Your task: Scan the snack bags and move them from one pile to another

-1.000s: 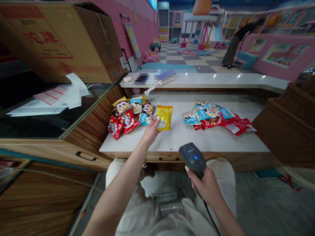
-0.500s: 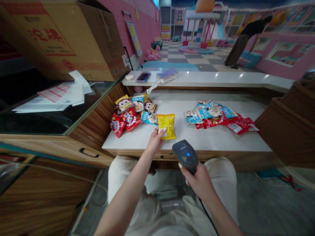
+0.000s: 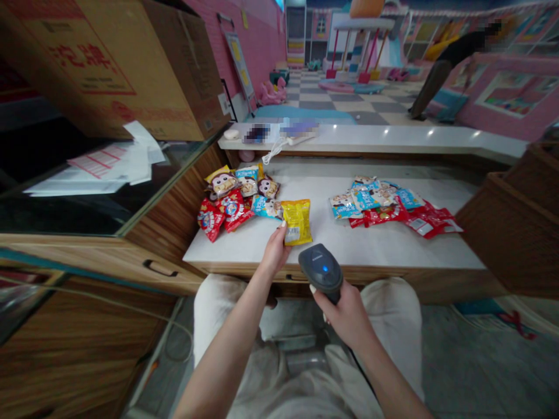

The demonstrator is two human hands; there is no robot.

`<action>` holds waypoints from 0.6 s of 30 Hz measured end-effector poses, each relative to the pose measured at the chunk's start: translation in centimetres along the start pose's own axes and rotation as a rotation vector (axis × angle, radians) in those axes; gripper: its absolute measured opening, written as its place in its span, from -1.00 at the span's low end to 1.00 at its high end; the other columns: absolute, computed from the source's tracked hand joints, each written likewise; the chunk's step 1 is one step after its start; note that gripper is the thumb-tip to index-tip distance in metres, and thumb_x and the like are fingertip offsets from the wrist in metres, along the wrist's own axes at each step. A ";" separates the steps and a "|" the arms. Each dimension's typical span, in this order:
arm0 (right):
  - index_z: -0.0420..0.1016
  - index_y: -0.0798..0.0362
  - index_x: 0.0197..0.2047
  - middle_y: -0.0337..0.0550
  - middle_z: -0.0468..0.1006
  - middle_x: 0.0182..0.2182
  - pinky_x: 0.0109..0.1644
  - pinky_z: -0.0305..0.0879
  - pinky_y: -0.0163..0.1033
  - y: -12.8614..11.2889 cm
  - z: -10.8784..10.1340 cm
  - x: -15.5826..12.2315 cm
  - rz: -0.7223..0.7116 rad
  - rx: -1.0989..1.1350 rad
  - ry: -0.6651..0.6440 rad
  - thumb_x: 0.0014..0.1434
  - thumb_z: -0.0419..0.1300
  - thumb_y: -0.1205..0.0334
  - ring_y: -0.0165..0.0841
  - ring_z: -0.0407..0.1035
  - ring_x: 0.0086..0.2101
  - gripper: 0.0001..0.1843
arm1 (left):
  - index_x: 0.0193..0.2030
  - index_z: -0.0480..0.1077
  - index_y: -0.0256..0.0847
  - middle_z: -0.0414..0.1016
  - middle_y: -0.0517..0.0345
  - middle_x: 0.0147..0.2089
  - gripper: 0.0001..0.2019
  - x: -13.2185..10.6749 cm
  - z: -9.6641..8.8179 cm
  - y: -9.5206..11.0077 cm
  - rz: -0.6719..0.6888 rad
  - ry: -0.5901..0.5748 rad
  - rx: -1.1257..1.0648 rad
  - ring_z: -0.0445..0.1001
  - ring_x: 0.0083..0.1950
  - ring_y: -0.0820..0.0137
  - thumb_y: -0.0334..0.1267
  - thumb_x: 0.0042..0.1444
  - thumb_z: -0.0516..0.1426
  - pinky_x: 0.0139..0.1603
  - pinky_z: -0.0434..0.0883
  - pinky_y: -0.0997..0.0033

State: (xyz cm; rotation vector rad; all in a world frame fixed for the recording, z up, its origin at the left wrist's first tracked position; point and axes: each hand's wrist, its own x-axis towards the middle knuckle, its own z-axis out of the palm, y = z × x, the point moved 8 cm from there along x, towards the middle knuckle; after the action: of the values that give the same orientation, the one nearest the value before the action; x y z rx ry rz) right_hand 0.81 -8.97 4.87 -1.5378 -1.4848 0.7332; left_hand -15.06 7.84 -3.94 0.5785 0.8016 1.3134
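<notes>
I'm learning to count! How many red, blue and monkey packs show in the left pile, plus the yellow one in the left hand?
Red packs: 2
Blue packs: 2
Monkey packs: 2
Yellow pack: 1
Total showing: 7

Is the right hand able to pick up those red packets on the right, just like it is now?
Probably not: the right hand is wrapped around the scanner. Nothing seems to block the way to the red packets, though.

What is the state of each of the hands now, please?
Left hand: closed, holding the yellow packet.
Right hand: closed, holding the dark scanner.
</notes>
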 end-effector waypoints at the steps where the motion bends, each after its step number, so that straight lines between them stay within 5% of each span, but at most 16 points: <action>1: 0.65 0.02 -0.25 0.03 0.77 -0.36 -0.20 0.57 -0.19 0.0 0.0 0.0 0.002 0.015 -0.001 0.22 0.24 0.03 -0.07 0.70 -0.31 -0.74 | -0.08 0.59 -0.21 0.74 -0.01 -0.02 -0.61 0.1 -0.2 0.0 0.006 0.008 0.024 0.65 0.24 0.09 0.06 0.15 0.41 0.32 0.55 0.10; 7: 0.56 -0.03 -0.36 -0.04 0.68 -0.53 -0.27 0.53 -0.19 0.3 0.3 0.0 0.055 0.056 -0.047 0.19 0.23 0.02 -0.02 0.70 -0.30 -0.78 | -0.10 0.61 -0.24 0.72 -0.08 -0.03 -0.68 0.0 -1.5 0.6 0.086 0.028 0.199 0.62 0.24 0.05 -0.29 0.00 0.49 0.34 0.52 0.13; 13: 0.54 -0.04 -0.35 -0.12 0.60 -0.61 -0.33 0.47 -0.20 0.6 0.2 -0.1 0.069 0.053 -0.044 0.20 0.24 -0.01 -0.07 0.66 -0.41 -0.77 | -0.09 0.57 -0.20 0.74 0.00 -0.04 -0.61 -0.1 -0.2 0.3 0.029 0.022 0.057 0.65 0.23 0.08 0.08 0.16 0.41 0.27 0.57 0.09; 18: 0.54 -0.05 -0.37 -0.20 0.51 -0.69 -0.44 0.39 -0.24 1.5 -0.5 -0.9 0.093 0.052 -0.048 0.20 0.25 0.01 -0.11 0.60 -0.50 -0.78 | -0.12 0.57 -0.22 0.74 -0.01 -0.06 -0.63 -0.2 0.4 0.4 -0.034 0.075 0.009 0.66 0.23 0.10 0.01 0.13 0.43 0.27 0.57 0.14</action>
State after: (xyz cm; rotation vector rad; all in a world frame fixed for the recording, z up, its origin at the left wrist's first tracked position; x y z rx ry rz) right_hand 1.89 -9.81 3.65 -1.5681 -1.4252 0.8619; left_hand -14.98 7.72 -3.33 0.5236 0.8759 1.3071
